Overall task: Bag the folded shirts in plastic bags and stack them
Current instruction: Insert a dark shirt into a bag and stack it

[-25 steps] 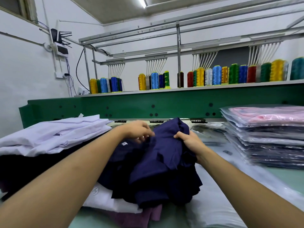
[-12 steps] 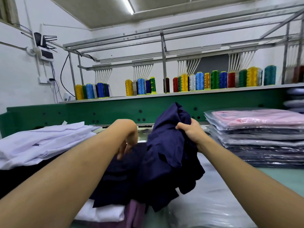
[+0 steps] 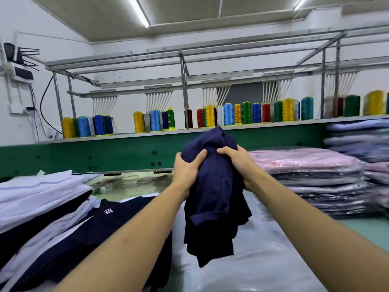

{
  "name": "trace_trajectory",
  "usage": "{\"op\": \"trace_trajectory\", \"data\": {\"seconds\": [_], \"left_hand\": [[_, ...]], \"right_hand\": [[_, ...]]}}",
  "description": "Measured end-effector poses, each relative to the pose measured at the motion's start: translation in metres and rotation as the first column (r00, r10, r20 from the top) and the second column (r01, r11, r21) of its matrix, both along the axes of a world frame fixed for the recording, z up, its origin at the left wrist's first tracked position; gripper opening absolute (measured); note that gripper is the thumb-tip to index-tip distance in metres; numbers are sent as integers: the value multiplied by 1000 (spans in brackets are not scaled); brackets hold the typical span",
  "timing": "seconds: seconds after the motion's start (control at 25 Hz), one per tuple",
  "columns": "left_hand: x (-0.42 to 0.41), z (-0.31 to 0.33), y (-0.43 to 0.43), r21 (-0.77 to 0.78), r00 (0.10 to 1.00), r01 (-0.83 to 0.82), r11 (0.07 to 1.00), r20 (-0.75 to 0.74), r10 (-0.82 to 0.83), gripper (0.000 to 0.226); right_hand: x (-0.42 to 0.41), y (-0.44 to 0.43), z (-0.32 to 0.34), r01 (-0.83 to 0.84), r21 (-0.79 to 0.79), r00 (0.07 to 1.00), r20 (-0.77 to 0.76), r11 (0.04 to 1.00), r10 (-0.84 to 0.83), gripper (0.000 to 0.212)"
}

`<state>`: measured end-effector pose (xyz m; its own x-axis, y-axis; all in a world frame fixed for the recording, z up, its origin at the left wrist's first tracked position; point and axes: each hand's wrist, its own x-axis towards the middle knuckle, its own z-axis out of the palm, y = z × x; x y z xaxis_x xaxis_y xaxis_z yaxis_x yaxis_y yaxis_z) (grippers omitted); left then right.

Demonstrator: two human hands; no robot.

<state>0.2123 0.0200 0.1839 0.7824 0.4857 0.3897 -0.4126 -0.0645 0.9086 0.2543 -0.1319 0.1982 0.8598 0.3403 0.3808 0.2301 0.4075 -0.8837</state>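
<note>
A bunched navy shirt [image 3: 212,199] hangs in the air at the centre, held up by both hands. My left hand [image 3: 187,168] grips its upper left side and my right hand [image 3: 236,163] grips its upper right side, so the fabric droops below them. Under it lies a heap of clear plastic bags [image 3: 252,260]. To the left sits a pile of unbagged shirts, with a navy shirt bearing a small white logo [image 3: 109,220] on top and white shirts [image 3: 40,190] further left. A stack of bagged shirts [image 3: 315,182], pink on top, stands at the right.
A green machine beam [image 3: 105,157] runs across behind the table, with a shelf of coloured thread cones [image 3: 227,114] above it. More folded garments [image 3: 362,142] are stacked at the far right. Bare green table top [image 3: 370,230] shows at the right front.
The navy shirt has been lifted off the left pile and carried up and to the right. My left hand, which had let go, now grips it again beside the right hand.
</note>
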Motion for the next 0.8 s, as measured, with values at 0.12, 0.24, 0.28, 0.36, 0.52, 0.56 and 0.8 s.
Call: {"op": "trace_trajectory", "data": {"seconds": [0.12, 0.24, 0.28, 0.36, 0.52, 0.56, 0.8], "left_hand": [[21, 2, -30, 96, 984, -170, 981, 67, 164, 65], [32, -4, -48, 228, 978, -198, 953, -14, 206, 64], [34, -9, -50, 228, 990, -119, 966, -51, 134, 64], [33, -21, -50, 238, 989, 71, 969, -142, -38, 60], [27, -59, -29, 638, 845, 444, 629, -532, -57, 48], [24, -71, -21, 727, 782, 553, 406, -622, 48, 59], [13, -112, -3, 787, 772, 617, -5, -604, 198, 23]], "right_hand": [[2, -18, -6, -156, -127, 988, -14, 980, 156, 39], [10, -35, -9, 46, -173, 997, 67, 984, -34, 37], [14, -43, -11, 127, -205, 988, 110, 971, -106, 35], [22, -57, -15, 256, -293, 954, 227, 921, -193, 35], [35, -85, -28, 381, -487, 895, 407, 786, -182, 27], [38, -92, -32, 393, -543, 890, 428, 743, -158, 23], [43, -119, -47, 369, -669, 901, 429, 645, -71, 17]]}}
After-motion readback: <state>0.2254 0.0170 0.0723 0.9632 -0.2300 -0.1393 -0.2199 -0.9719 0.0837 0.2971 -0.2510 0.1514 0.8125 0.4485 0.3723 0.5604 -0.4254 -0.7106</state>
